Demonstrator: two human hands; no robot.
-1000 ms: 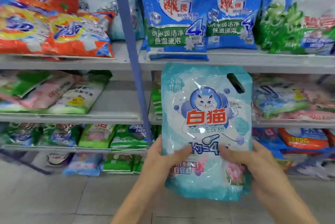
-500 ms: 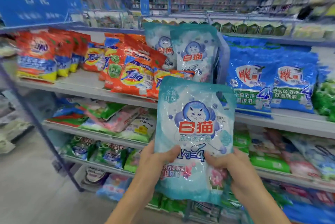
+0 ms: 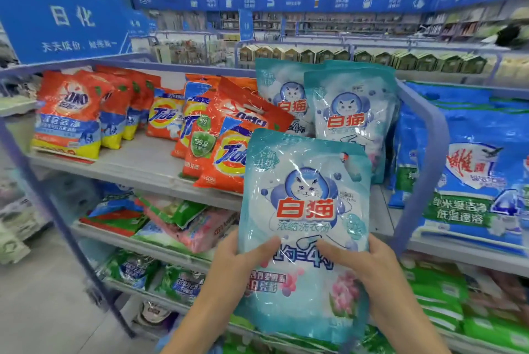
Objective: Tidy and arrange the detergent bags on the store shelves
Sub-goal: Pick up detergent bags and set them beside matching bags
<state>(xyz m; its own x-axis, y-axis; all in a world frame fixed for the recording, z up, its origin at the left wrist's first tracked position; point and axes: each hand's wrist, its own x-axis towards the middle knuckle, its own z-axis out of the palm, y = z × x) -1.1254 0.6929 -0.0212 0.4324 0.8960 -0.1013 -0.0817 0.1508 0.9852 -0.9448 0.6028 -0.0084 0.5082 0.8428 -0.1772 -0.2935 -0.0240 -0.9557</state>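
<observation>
I hold a light-blue detergent bag with a cat logo (image 3: 306, 204) upright in front of the shelves. My left hand (image 3: 243, 265) grips its lower left side, thumb on the front. My right hand (image 3: 360, 265) grips the lower right side the same way. Two matching cat-logo bags (image 3: 347, 119) stand upright on the top shelf (image 3: 137, 164), just behind and above the held one. Orange Tide bags (image 3: 220, 153) lean to their left.
Orange OMO bags (image 3: 68, 113) stand at the shelf's left end. Large blue bags (image 3: 472, 182) fill the right bay beyond a blue upright post (image 3: 420, 159). Lower shelves hold mixed green and pink bags (image 3: 177, 219). Grey floor lies at lower left.
The view has swung up and left from the lower shelves to the top shelf. The held bag has risen with both hands toward the two matching bags.
</observation>
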